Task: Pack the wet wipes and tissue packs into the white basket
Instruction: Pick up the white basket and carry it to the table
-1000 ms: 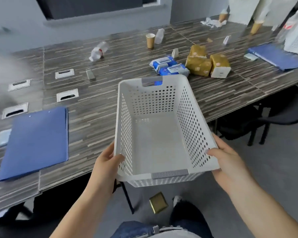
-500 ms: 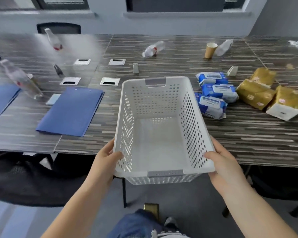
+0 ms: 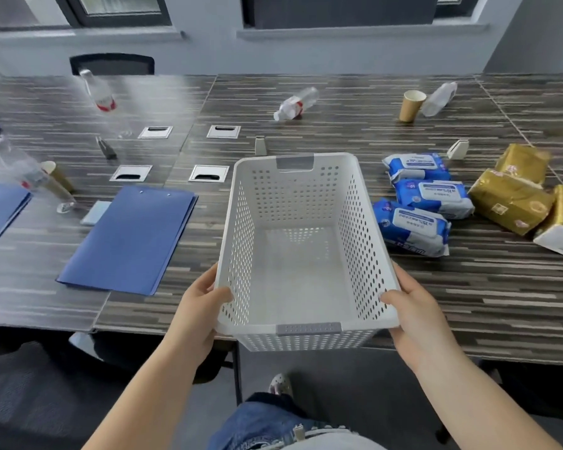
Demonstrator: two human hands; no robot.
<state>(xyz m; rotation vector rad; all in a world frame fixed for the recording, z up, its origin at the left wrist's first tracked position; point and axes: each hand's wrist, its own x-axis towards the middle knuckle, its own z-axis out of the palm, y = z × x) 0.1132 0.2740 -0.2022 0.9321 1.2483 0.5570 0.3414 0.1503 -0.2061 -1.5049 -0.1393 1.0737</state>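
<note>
The white basket (image 3: pixel 241 228), perforated and with nothing inside, is held over the table's front edge. My left hand (image 3: pixel 200 303) grips its near left rim and my right hand (image 3: pixel 413 306) grips its near right rim. Three blue wet wipes packs (image 3: pixel 416 228) lie on the table just right of the basket. Gold tissue packs (image 3: pixel 511 199) lie further right, three in sight, one with its white end facing me.
A dark striped table (image 3: pixel 468 287) holds a blue folder (image 3: pixel 130 238) left of the basket, another at the left edge, plastic bottles (image 3: pixel 293 107), paper cups (image 3: pixel 410 105) and cable ports (image 3: pixel 208 173). Dark chairs sit below the table edge on both sides.
The view has swung right and closer to the table. The basket, still in both hands, now sits further over the tabletop, with the wipes and tissue packs beside its right wall.
</note>
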